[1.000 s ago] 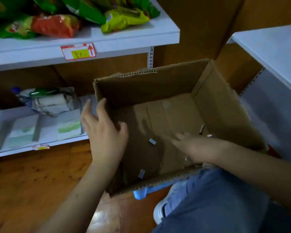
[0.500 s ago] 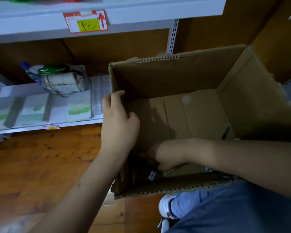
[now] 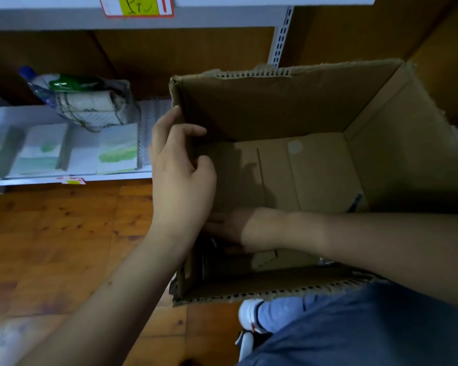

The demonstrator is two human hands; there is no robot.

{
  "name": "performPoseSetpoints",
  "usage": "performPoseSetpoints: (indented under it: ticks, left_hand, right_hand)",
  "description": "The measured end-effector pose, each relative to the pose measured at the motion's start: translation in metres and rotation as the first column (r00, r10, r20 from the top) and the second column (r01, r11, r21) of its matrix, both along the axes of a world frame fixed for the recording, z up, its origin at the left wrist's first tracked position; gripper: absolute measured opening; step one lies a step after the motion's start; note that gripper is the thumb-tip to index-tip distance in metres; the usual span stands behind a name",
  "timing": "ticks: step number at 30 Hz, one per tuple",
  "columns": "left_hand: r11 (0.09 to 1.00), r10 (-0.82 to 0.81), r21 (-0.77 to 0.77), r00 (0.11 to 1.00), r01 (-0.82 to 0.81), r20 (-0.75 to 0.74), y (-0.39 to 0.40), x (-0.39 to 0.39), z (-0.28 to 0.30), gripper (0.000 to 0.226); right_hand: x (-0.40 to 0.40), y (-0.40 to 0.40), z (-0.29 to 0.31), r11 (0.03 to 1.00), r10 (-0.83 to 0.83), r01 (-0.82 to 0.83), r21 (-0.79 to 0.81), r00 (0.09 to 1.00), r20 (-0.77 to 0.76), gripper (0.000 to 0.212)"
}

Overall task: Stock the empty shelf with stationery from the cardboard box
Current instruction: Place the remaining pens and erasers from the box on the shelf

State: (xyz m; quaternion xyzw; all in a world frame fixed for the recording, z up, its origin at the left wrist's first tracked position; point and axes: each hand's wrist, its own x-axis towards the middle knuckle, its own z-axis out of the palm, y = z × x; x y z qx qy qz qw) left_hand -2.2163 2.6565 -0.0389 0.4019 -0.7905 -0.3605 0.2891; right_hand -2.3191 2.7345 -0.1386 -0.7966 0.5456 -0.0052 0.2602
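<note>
The left hand (image 3: 181, 175) grips the left wall of the cardboard box (image 3: 381, 159). The right hand (image 3: 230, 228) reaches into the dark near corner; its fingers are hidden, so I cannot tell its grasp.

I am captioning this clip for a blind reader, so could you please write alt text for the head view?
A person's left hand grips the left wall of an open cardboard box on a wooden floor, while the right hand reaches into its dim near-left corner. White shelves with green-and-white packs stand behind.
</note>
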Motion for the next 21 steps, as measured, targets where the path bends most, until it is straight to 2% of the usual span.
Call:
performPoseSetpoints:
  ticks: [6,11,16,20,21]
  left_hand:
    - [1.000,-0.014,-0.009,1.000,0.014,0.015,0.000,-0.002,-0.001,0.031]
    - [0.999,-0.029,-0.026,0.999,0.030,0.039,0.003,-0.003,0.000,0.028]
    - [0.998,-0.037,-0.054,0.997,0.041,0.062,0.001,-0.004,0.000,0.027]
    - [0.995,-0.039,-0.087,0.994,0.049,0.105,0.000,-0.002,0.000,0.027]
    - [0.993,-0.047,-0.103,0.991,0.060,0.124,0.000,-0.001,0.000,0.027]
  right_hand:
    - [-0.006,-0.001,-0.018,0.987,0.159,-0.161,-0.025,0.985,-0.065,0.039]
    - [-0.005,-0.002,-0.020,0.981,0.172,-0.178,-0.072,0.981,-0.089,0.046]
    - [-0.007,0.000,-0.021,0.958,0.230,-0.241,-0.159,0.970,-0.079,0.038]
    - [-0.006,0.004,-0.011,0.956,0.217,-0.241,-0.169,0.965,-0.148,0.038]
    - [-0.009,0.006,-0.007,0.956,0.215,-0.250,-0.153,0.953,-0.216,0.038]
